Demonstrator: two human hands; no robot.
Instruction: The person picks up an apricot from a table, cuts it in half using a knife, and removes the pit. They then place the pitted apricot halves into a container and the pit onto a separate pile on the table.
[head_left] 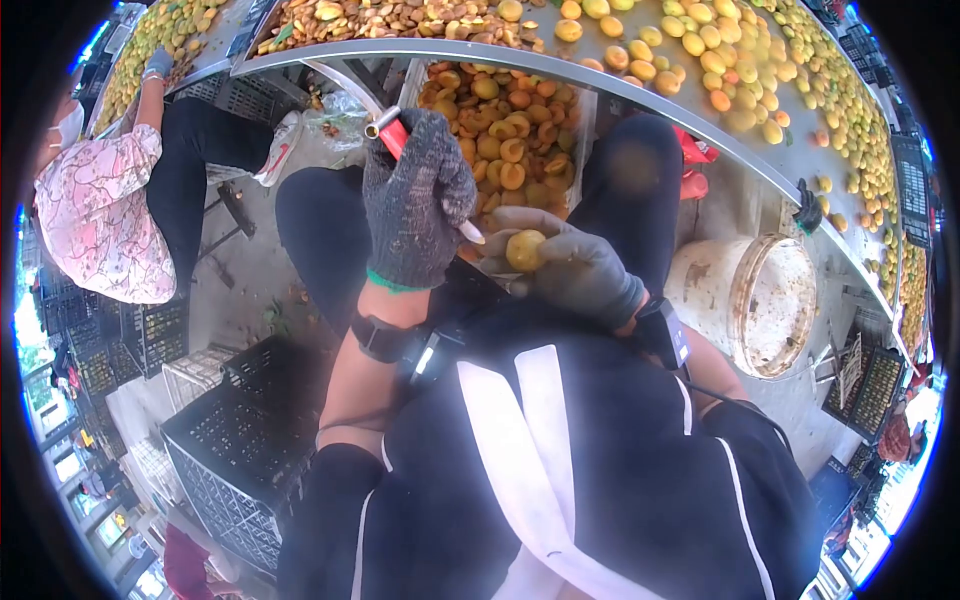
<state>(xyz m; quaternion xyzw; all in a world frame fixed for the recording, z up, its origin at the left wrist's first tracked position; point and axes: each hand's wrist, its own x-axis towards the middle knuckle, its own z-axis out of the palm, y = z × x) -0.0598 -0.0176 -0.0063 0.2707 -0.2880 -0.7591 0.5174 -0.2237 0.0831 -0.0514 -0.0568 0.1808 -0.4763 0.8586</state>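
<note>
My left hand (418,200), in a dark knitted glove with a green cuff, is wrapped round a tool with a red part and a metal ring end (388,128). A pale tip of something sticks out below that fist, close to the fruit. In its thin grey glove, my right hand (585,270) holds a yellow-green fruit (525,251) between its fingers. Between my knees and beyond my hands stands a container (585,150) of halved orange fruit (512,150).
A metal-edged table (500,50) bears whole fruit (720,60) and a brown heap (390,25). A dirty white bucket (775,305) is at the right, a black crate (235,420) at the lower left. Another person (100,220) sits at the left.
</note>
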